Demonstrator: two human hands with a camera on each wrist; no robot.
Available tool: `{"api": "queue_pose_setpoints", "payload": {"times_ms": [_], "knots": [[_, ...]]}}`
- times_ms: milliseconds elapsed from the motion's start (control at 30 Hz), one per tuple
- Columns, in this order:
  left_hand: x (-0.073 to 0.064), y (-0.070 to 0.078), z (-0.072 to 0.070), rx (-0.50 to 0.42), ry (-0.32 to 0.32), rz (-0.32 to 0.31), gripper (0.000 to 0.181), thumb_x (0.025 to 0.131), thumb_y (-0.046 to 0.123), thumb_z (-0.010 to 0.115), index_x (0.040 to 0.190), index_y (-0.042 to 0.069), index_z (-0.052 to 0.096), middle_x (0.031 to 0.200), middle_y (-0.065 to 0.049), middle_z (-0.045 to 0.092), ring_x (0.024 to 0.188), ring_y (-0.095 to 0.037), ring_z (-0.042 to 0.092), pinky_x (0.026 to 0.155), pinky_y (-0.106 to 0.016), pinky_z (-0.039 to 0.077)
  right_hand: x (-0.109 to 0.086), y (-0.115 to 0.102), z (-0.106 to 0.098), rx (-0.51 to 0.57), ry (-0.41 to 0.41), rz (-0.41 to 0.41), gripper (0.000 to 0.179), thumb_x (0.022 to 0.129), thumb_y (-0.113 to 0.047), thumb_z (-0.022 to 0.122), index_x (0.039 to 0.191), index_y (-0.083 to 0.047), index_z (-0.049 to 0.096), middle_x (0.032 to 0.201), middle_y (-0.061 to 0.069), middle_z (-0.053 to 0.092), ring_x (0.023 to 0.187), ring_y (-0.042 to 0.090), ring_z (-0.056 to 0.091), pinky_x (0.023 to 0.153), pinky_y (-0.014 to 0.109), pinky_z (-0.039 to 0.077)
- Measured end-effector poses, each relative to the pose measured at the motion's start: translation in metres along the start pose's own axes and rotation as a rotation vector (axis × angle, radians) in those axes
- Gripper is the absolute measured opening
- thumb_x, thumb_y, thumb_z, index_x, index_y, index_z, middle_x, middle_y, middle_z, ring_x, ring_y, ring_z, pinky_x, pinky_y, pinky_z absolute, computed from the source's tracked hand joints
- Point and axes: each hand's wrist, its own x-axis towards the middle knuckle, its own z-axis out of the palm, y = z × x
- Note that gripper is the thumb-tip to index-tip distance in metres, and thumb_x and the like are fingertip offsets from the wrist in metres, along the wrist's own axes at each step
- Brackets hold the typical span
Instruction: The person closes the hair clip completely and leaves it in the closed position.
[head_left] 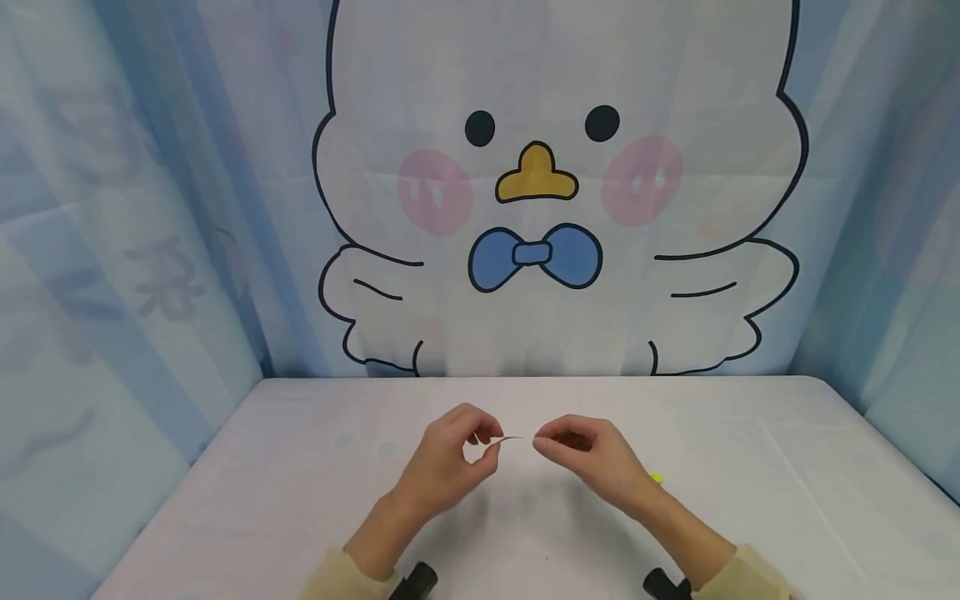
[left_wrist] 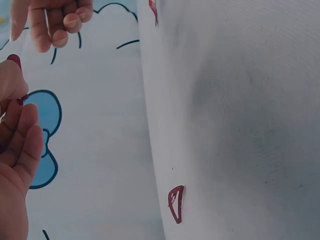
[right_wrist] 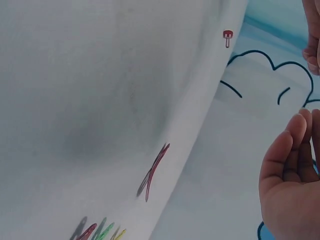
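Note:
In the head view my left hand [head_left: 457, 462] pinches a thin dark red hair clip [head_left: 512, 438] between thumb and fingers, its free end pointing right. Seen from the left wrist, this clip [left_wrist: 14, 60] juts past the left thumb; the fingers partly hide it. My right hand [head_left: 588, 454] is held a short gap away from the clip's tip. Its fingers [right_wrist: 296, 127] are gently bent and hold nothing visible. Both hands are raised above the white table [head_left: 300, 467].
On the table lie a dark red snap clip [left_wrist: 176, 205], a narrow red clip [right_wrist: 157, 171] and a small red clip [right_wrist: 227, 37]. Red [right_wrist: 89, 232], green [right_wrist: 106, 231] and yellow clips [right_wrist: 120, 234] sit together. A cartoon-printed curtain [head_left: 555, 317] hangs behind the table.

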Motion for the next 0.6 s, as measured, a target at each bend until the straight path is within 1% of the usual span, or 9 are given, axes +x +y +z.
{"api": "queue_pose_setpoints", "payload": {"times_ms": [133, 200, 267, 367, 467, 600], "knots": [[0.0, 0.001, 0.002, 0.024, 0.039, 0.083, 0.026, 0.077, -0.01, 0.075, 0.094, 0.007, 0.065, 0.09, -0.001, 0.062, 0.081, -0.012, 0.059, 0.072, -0.026, 0.053, 0.0, -0.002, 0.005, 0.034, -0.009, -0.006, 0.021, 0.097, -0.023, 0.07, 0.105, -0.004, 0.073, 0.098, 0.006, 0.07, 0.088, 0.019, 0.064, 0.079, 0.031, 0.051], [0.0, 0.002, 0.003, 0.042, 0.047, 0.11, 0.026, 0.078, -0.01, 0.074, 0.094, 0.007, 0.065, 0.091, -0.001, 0.061, 0.081, -0.013, 0.059, 0.074, -0.023, 0.053, 0.0, -0.004, 0.007, 0.045, -0.015, 0.002, 0.022, 0.097, -0.023, 0.069, 0.105, -0.003, 0.073, 0.096, 0.006, 0.069, 0.087, 0.019, 0.063, 0.079, 0.031, 0.051], [-0.001, 0.004, 0.005, 0.066, 0.05, 0.12, 0.026, 0.078, -0.01, 0.075, 0.094, 0.007, 0.065, 0.091, 0.0, 0.061, 0.082, -0.013, 0.06, 0.076, -0.022, 0.053, 0.0, -0.006, 0.009, 0.054, -0.017, 0.013, 0.023, 0.098, -0.025, 0.068, 0.104, -0.003, 0.073, 0.095, 0.006, 0.069, 0.087, 0.02, 0.062, 0.08, 0.032, 0.05], [-0.002, 0.006, 0.006, 0.103, 0.047, 0.114, 0.027, 0.078, -0.01, 0.077, 0.095, 0.008, 0.065, 0.092, 0.001, 0.06, 0.084, -0.012, 0.061, 0.077, -0.021, 0.053, 0.0, -0.008, 0.011, 0.059, -0.019, 0.029, 0.023, 0.098, -0.026, 0.067, 0.102, -0.004, 0.073, 0.093, 0.006, 0.068, 0.087, 0.021, 0.061, 0.08, 0.033, 0.05], [-0.003, 0.007, 0.008, 0.13, 0.044, 0.115, 0.028, 0.077, -0.01, 0.078, 0.095, 0.009, 0.064, 0.093, 0.002, 0.059, 0.085, -0.011, 0.061, 0.078, -0.021, 0.053, -0.001, -0.008, 0.013, 0.055, -0.022, 0.023, 0.022, 0.098, -0.025, 0.068, 0.1, -0.004, 0.073, 0.093, 0.006, 0.068, 0.086, 0.02, 0.061, 0.079, 0.032, 0.049], [-0.004, 0.008, 0.009, 0.161, 0.043, 0.139, 0.028, 0.078, -0.009, 0.078, 0.095, 0.009, 0.064, 0.093, 0.002, 0.059, 0.086, -0.011, 0.061, 0.08, -0.019, 0.052, -0.002, -0.007, 0.014, 0.051, -0.019, 0.005, 0.019, 0.096, -0.024, 0.071, 0.099, -0.005, 0.073, 0.093, 0.006, 0.069, 0.083, 0.018, 0.061, 0.076, 0.03, 0.049]]}}
